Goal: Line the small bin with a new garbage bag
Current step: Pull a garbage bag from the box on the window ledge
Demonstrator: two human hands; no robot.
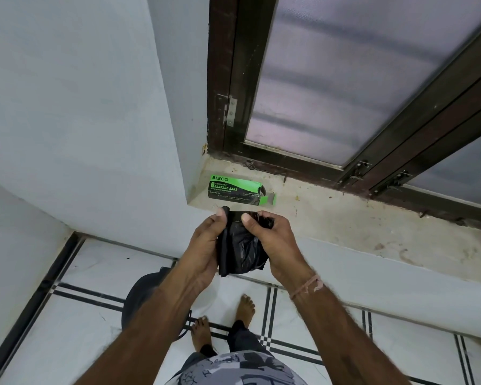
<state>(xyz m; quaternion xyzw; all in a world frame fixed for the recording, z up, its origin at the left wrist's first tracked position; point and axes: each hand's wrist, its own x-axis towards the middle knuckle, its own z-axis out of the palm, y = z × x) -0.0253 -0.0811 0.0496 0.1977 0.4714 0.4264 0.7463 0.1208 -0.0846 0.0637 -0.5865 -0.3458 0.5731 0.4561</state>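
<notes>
We hold a folded black garbage bag (239, 250) up between both hands, in front of the near edge of the concrete window sill (345, 220). Our left hand (204, 243) grips the bag's left side, thumb pressed on the front and fingers curled behind it. Our right hand (278, 243) pinches the crumpled top right corner between thumb and curled fingers, and a thread bracelet (306, 287) circles that wrist. The bag is still bunched, not opened out.

Just beyond our hands, a green and black garbage bag box (235, 190) lies on the sill with its right end flap open, close to the wall corner on the left. Behind it stands a dark brown window frame (228, 79) with frosted glass.

Down on the white tiled floor (89, 323), a dark round bin (139, 293) sits left of our bare feet (243, 308), mostly hidden behind the left forearm; we cannot tell what is inside it
</notes>
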